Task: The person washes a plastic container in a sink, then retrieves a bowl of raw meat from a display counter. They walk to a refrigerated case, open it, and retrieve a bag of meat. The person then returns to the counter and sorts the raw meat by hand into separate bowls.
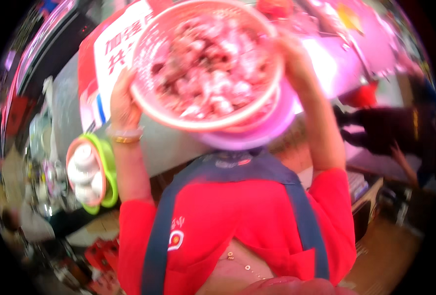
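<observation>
Between both hands I hold a round pink plastic colander [203, 126] by its rim, and it is heaped with chopped raw meat or bone pieces [218, 81], blurred by motion. My left hand [124, 101], with a pale bangle and a gold one at the wrist, grips the left side. At the upper right of the rim is my right hand [290, 51], its fingers partly hidden behind the colander. Below the colander shows a pinkish-purple basin [245, 139], mostly covered by it.
Left of my forearm, a pink and green basket [109, 169] holds several white rounded objects [85, 171]. A red and white printed sheet [109, 48] lies on the grey counter [159, 147]. Pink-lit goods and a red bowl [365, 94] are at the right. Someone in dark clothing [391, 127] stands there.
</observation>
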Available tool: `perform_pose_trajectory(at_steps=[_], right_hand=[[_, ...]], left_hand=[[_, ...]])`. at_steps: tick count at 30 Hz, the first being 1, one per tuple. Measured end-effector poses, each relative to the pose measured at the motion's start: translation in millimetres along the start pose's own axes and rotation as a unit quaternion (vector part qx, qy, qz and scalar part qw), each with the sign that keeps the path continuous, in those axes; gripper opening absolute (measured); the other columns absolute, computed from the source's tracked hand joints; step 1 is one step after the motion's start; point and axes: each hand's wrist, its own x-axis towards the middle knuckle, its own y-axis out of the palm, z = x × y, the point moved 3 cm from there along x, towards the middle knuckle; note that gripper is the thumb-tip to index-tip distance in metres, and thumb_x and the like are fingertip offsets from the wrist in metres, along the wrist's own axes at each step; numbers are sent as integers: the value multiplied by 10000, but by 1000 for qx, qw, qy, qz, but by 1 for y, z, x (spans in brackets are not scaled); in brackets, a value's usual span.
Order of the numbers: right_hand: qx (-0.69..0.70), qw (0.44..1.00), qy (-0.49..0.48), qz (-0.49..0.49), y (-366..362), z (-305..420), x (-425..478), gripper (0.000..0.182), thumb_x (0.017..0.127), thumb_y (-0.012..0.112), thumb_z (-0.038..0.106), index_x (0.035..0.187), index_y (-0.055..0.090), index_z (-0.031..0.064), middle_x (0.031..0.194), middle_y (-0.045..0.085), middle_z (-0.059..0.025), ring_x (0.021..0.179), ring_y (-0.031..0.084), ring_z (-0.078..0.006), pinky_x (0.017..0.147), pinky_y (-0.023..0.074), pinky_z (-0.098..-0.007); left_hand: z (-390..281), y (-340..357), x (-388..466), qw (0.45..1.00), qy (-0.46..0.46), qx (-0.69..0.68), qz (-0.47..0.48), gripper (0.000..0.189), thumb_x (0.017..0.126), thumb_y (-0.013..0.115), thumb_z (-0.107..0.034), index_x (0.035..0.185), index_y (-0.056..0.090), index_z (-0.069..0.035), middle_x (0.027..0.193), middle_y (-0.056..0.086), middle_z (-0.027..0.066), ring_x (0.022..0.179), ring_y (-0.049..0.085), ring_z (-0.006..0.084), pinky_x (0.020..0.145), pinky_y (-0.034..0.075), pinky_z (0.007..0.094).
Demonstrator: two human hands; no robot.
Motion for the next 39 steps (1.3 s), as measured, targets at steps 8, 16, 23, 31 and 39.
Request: perform_pose_trajectory(at_steps=[8, 16, 23, 31, 39], right_hand=[[112, 986, -23, -122, -109, -28, 10, 269, 805, 487, 62, 1043, 529, -57, 873, 614, -140, 725, 610, -197, 669, 512, -291], [100, 932, -158, -312, -227, 43, -38, 298, 833, 473, 59, 1090, 525, -83, 981, 605, -145, 859, 606, -200, 768, 482, -306], [-128, 866, -144, -462, -333, -9, -45, 318, 855, 526, 84, 1118, 516, -93, 1019, 597, -123, 859, 569, -136, 790, 443, -249], [-193, 872, -109, -437, -386, -72, -50, 321, 851, 552, 88, 1131, 517, -66, 1020, 585, -125, 888, 560, -168, 800, 460, -291], [-472, 730, -142, -473, -384, -47, -69, 313, 841, 580, 149, 1118, 546, 8, 905, 568, -54, 726, 530, -105, 678, 446, -238]], left_hand=[[29, 80, 42, 987, -95, 48, 116, 200, 846, 529, -120, 1023, 531, -28, 909, 608, 36, 739, 578, 88, 585, 456, 191], [113, 249, 105, 911, -111, 286, 275, 162, 831, 556, -161, 922, 546, -27, 768, 558, 24, 641, 531, 97, 574, 458, 207], [260, 277, 169, 694, -84, 657, 284, 247, 711, 601, -214, 829, 628, 1, 738, 636, 113, 667, 622, 174, 618, 496, 303], [295, 261, 177, 435, 13, 711, 552, 289, 762, 528, -306, 847, 638, -53, 799, 629, 133, 728, 606, 247, 672, 468, 357], [134, 185, 77, 572, 54, 765, 290, 226, 779, 563, -272, 860, 597, -64, 767, 619, 112, 731, 606, 258, 661, 466, 386]])
